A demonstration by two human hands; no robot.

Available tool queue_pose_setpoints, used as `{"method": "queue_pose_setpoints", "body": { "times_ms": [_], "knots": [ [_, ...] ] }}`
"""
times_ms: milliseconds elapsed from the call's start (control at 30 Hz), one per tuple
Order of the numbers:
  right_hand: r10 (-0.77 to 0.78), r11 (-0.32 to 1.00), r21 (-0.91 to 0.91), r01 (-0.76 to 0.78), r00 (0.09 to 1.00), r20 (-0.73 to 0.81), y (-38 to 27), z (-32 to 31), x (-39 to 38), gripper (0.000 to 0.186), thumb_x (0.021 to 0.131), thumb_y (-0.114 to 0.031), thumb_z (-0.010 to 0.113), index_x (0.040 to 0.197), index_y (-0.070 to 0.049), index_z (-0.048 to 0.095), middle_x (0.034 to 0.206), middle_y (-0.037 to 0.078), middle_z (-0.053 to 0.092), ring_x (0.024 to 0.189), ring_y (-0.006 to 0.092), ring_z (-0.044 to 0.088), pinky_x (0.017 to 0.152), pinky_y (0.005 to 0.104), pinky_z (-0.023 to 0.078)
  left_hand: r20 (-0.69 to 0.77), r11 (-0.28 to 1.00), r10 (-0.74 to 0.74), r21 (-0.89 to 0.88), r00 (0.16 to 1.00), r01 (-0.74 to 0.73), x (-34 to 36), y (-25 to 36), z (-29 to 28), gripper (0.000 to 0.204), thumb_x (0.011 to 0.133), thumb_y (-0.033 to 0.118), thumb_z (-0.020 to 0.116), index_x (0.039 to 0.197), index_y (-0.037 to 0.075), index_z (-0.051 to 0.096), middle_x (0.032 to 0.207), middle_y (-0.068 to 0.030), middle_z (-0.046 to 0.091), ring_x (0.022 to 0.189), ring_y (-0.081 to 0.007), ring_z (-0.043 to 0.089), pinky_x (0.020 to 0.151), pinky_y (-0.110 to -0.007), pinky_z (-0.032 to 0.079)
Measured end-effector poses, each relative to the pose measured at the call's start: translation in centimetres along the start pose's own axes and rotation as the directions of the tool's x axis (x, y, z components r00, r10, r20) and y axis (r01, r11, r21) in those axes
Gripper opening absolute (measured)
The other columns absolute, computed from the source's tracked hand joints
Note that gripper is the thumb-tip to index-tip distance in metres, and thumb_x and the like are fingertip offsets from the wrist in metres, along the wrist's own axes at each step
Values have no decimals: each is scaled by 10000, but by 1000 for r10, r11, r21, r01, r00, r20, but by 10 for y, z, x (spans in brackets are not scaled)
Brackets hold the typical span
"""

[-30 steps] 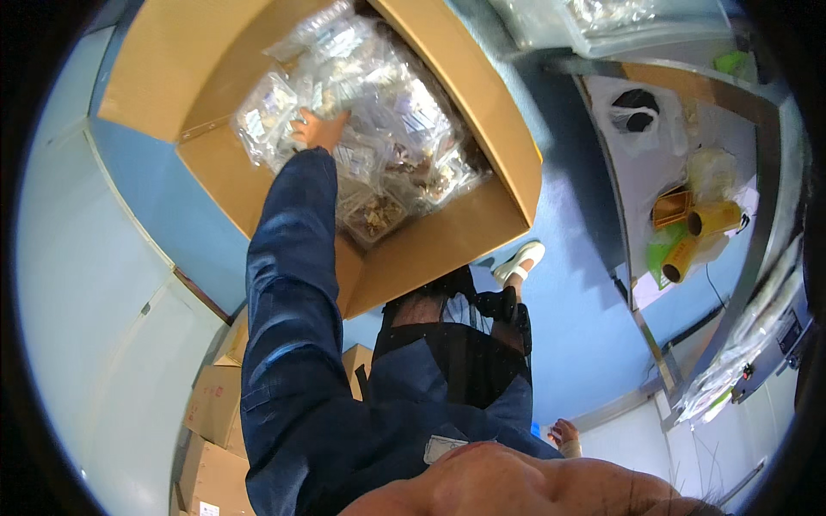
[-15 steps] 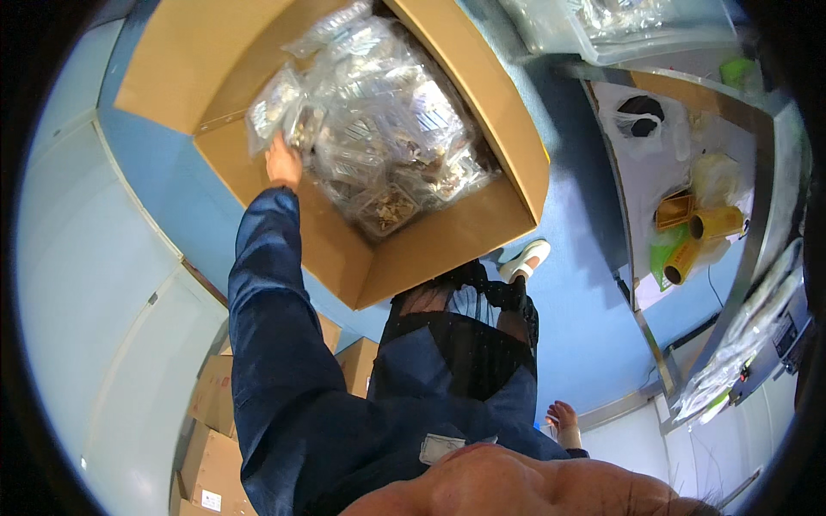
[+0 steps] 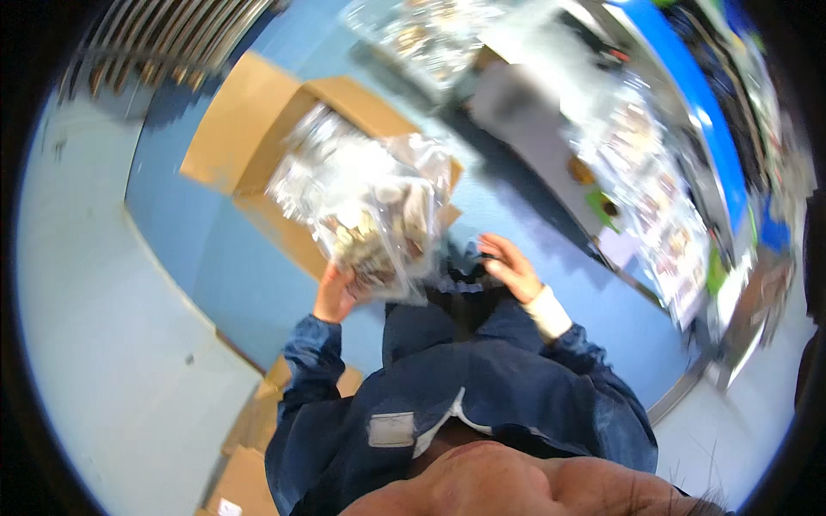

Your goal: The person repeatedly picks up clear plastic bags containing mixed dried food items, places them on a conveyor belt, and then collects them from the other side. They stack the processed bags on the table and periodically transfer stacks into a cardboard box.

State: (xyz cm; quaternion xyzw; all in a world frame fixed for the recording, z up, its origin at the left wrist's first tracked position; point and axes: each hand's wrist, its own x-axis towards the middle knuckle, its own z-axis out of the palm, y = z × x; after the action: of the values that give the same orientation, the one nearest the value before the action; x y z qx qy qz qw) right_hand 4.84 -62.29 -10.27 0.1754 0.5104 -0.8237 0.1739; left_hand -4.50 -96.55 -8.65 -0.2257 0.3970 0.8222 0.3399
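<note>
My left hand (image 3: 334, 294) grips the lower left edge of a clear plastic bag (image 3: 366, 241) with pale and brownish pieces inside, raised in front of the cardboard box (image 3: 249, 125). A second clear bag (image 3: 417, 206) seems to lie against it on the right; I cannot tell whether my hand holds both. Behind them, more shiny clear bags (image 3: 318, 146) fill the open box. To the right of the held bag, my right hand (image 3: 514, 271) is apart from it, fingers spread and slightly bent, with nothing visible in it.
At right stands a bench with plastic-wrapped goods (image 3: 654, 189) and a blue edge (image 3: 684, 69). A clear tub (image 3: 422, 43) with bagged goods is at the far side. Metal rails (image 3: 172, 39) stand at far left, a pale wall (image 3: 95, 284) at left, and cartons (image 3: 245, 473) lower left.
My left hand has come out of the box with a bag and drawn it toward me. My right hand has risen from my side to the front. The view has shifted toward the bench.
</note>
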Motion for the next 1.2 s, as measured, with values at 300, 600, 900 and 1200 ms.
{"method": "queue_pose_setpoints", "body": {
  "times_ms": [300,600,900,1200],
  "knots": [
    [-411,870,-16,492,708,-575,-116,-131,-171,507,804,15,583,1257,-26,360,1077,95,564,955,165,567,798,281,471,401,897,-151,440,903,-45,26,-122,249,547,814,21,554,1314,33,332,1217,-59,486,1077,-149,484,877,-299,413],
    [-420,737,-179,651,234,-877,-105,-254,-355,412,823,-9,543,1209,12,402,1157,118,539,1037,174,533,884,274,416,438,798,-262,599,860,-62,135,-175,428,374,813,-14,514,1180,25,454,1070,-72,579,954,-162,559,827,-307,456],
    [-374,691,-120,713,211,-903,-118,-250,-343,414,816,4,549,1205,18,406,1119,109,555,993,161,553,845,271,438,434,444,-117,828,893,-344,223,-185,428,538,771,48,614,1252,-9,381,1130,-126,537,992,-225,530,862,-321,423],
    [-476,734,-75,675,432,-766,-173,-254,-330,508,803,-19,601,1258,6,377,1103,93,563,993,151,549,846,277,448,710,669,-365,650,602,-361,80,-234,601,455,877,217,561,1260,20,414,1182,-104,529,1074,-179,495,900,-286,385]
  ]
}}
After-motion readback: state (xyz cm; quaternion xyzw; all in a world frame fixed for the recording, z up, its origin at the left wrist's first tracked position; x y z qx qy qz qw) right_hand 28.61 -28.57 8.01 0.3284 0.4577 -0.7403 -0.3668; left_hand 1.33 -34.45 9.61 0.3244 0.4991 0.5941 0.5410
